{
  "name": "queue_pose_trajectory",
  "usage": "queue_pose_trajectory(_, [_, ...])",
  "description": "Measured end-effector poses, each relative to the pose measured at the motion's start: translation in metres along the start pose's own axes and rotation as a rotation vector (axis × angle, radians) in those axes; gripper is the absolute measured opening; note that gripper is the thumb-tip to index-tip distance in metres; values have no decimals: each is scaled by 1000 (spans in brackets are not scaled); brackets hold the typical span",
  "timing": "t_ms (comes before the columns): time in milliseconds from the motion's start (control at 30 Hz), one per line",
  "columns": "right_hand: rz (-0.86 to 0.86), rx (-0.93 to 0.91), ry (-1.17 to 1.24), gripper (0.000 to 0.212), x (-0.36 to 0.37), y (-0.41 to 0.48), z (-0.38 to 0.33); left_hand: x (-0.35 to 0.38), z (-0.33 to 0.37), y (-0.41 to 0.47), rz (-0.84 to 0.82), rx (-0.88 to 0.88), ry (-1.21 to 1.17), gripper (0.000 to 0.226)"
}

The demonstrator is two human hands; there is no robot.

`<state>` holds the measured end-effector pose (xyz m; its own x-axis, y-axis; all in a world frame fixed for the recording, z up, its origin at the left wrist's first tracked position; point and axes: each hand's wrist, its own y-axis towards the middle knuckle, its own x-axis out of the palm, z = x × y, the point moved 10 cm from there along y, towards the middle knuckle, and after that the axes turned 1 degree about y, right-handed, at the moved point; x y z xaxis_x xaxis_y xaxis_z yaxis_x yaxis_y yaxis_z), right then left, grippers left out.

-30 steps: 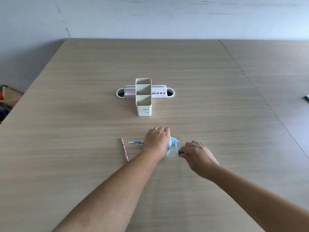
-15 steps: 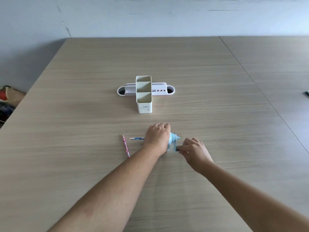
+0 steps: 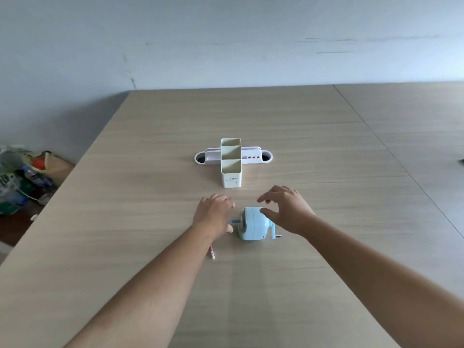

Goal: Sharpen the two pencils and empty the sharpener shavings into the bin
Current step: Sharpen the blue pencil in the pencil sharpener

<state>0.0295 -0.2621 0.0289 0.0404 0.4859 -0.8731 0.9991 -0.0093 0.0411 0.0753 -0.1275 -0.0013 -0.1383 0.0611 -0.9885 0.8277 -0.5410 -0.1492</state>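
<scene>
Sharpener [image 3: 253,224] sits on the table [image 3: 150,172], a pencil [image 3: 233,221] lying crosswise in its left face. Left hand [image 3: 213,216], nearer, covers the pencil's shaft; grip cannot be told. Right hand [image 3: 288,209] hovers above, fingers spread, holding nothing.

A light-blue crank sharpener [image 3: 253,224] is seen at the centre of a wooden table [image 3: 313,156], flanked at nine o'clock by the left hand [image 3: 214,214] closed over a blue pencil [image 3: 234,221] entering it and at two o'clock by the spread right hand [image 3: 288,209], thumb touching its top.
</scene>
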Motion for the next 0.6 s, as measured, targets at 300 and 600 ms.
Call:
queue_pose_trajectory(300, [-262,-65,-273,75,58,10,-12,12,6,0,55,1,106,15])
queue_pose_trajectory(600, [-241,-57,-287,72,56,10,-11,12,-36,-11,29,-55,198,15])
